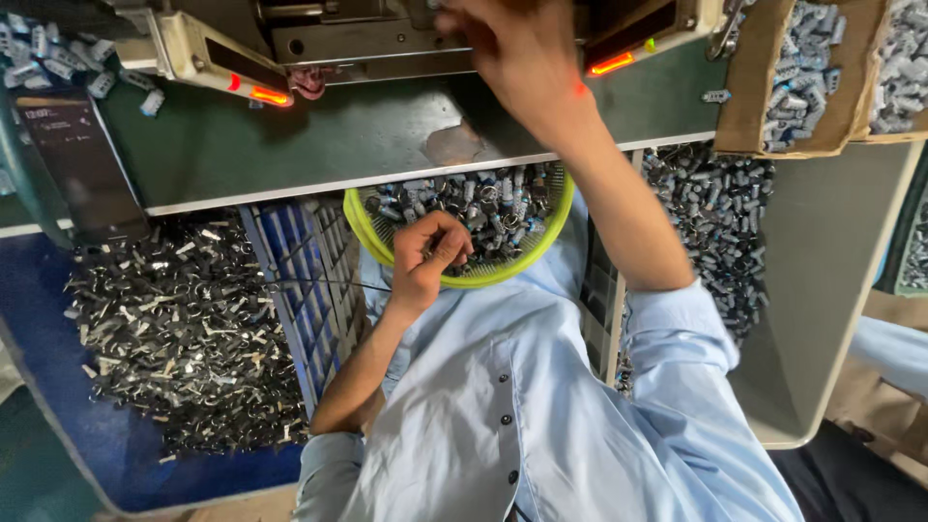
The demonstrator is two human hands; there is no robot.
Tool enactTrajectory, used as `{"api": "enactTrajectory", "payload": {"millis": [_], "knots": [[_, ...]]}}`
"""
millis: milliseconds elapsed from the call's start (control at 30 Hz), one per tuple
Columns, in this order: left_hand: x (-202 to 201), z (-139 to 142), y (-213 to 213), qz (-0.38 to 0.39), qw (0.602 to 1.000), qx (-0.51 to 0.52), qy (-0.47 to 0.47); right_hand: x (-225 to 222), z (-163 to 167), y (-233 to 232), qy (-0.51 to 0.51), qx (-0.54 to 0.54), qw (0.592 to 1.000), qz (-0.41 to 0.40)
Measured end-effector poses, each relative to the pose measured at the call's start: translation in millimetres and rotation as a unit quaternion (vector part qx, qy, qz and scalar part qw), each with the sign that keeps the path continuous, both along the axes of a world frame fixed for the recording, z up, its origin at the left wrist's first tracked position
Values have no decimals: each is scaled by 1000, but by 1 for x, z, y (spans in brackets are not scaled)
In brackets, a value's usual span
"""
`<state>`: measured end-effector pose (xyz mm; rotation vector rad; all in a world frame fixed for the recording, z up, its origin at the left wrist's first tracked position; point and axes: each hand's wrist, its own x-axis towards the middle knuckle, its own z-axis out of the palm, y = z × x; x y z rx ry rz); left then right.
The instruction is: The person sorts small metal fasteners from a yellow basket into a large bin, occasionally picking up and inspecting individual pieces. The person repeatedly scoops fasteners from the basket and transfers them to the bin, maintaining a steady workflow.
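Green bench top (319, 135) spans the upper view, white-edged. Grey machine housing (338, 39) above it, orange indicator lights (271, 95) lit. Blue crate (300, 271) below the bench. Brown cardboard box (749, 77) upper right. Lighting even.

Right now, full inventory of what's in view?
Round basket: one, yellow-green, in the lap, full of small dark metal parts.
Loose metal parts: one heap, dark silver, on blue sheet at picture left.
Second parts heap: one, dark, picture right.
Cardboard boxes: two, brown, upper right, holding grey parts.
Machine: one, grey, orange lights, top.
Phone: one, black, upper left.
Left hand: in the basket, pinching parts.
Right hand: raised at the machine.
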<state>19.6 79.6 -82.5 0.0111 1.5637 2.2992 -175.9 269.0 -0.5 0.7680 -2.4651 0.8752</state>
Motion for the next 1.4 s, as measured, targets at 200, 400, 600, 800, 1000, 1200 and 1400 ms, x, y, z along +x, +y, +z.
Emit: {"api": "enactTrajectory", "payload": {"millis": [200,400,600,800,1000,1200,1400], "knots": [[-9,22,-5,108,992,21,53,130,-20,-1,-167,-140,973,75],[-22,46,13,213,955,-101,182,197,-98,-23,-360,-399,837,-103],[-26,44,0,164,883,-292,328,196,-108,-13,-429,-578,692,-55],[-21,44,-14,155,764,-400,482,175,-105,-20,-475,-571,669,-33],[20,41,-88,516,834,-76,180,154,-80,-27,-515,-679,522,-26],[11,12,-54,67,890,-416,173,42,-37,-15,-16,-297,954,-42],[2,7,-20,101,818,-509,246,-13,-81,-7,79,-31,992,-91]]}}
